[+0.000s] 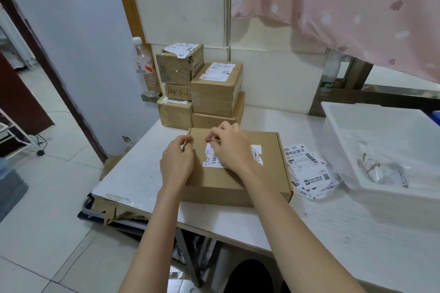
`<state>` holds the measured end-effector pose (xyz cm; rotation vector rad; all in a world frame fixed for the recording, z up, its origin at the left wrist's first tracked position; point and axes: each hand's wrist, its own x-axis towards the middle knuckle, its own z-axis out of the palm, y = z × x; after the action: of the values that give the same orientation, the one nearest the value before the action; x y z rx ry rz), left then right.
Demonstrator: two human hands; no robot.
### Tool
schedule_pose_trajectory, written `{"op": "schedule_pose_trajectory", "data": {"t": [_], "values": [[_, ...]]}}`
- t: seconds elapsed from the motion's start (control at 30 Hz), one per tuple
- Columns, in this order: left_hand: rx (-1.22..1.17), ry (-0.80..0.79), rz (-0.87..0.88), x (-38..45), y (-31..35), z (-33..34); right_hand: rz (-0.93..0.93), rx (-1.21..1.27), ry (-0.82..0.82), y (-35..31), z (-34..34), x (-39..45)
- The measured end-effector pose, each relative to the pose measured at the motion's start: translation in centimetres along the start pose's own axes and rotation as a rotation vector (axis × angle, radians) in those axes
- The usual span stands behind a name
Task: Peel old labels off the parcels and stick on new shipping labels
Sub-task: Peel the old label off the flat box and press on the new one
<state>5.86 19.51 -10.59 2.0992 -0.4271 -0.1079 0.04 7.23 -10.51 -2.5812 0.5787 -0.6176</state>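
A flat brown cardboard parcel (214,183) lies on the white table (333,226) in front of me. A white barcode label (213,159) is stuck on its top, partly hidden under my right hand. My right hand (229,147) rests on the label with its fingertips pinching the label's upper left edge. My left hand (177,162) lies on the parcel's left side, fingers curled, pinching something small near the top left corner. A pile of loose shipping labels (307,171) lies on the table just right of the parcel.
Several stacked brown parcels (202,93) with labels stand behind, next to a plastic bottle (144,66). A white plastic bin (390,147) holding crumpled wrapping sits at the right. A pink cloth (357,7) hangs above. The table's left edge drops to tiled floor.
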Motion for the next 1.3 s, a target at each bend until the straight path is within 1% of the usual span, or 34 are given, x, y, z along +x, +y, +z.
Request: {"op": "schedule_pose_trajectory", "data": {"t": [0.2,0.43,0.5,0.57,0.67,0.8,0.97,1.17,1.3], "values": [[0.037,-0.010,-0.066,0.8,0.6,0.1,0.031,0.071,0.012,0.7,-0.1,-0.4],[0.104,-0.102,-0.056,1.8,0.5,1.4,0.088,0.117,-0.014,1.2,-0.3,-1.0],[0.128,-0.153,-0.044,1.9,0.3,1.5,0.098,0.130,-0.016,1.2,-0.2,-1.1],[0.120,-0.211,-0.037,2.0,0.3,1.4,0.100,0.128,-0.015,1.3,-0.2,-1.0],[0.094,-0.240,-0.046,2.0,0.4,1.2,0.091,0.113,-0.027,1.3,-0.2,-1.0],[0.138,-0.197,-0.048,1.3,0.7,1.2,0.087,0.133,-0.050,1.5,-0.3,-1.1],[0.222,-0.145,-0.036,0.7,1.0,1.3,0.057,0.143,-0.016,1.6,-0.2,-1.2],[0.245,-0.126,-0.035,0.6,1.0,1.4,0.040,0.081,-0.025,1.4,0.0,-1.3],[0.243,-0.120,-0.041,0.6,1.1,1.4,0.065,0.115,-0.065,1.4,-0.4,-1.2]]}}
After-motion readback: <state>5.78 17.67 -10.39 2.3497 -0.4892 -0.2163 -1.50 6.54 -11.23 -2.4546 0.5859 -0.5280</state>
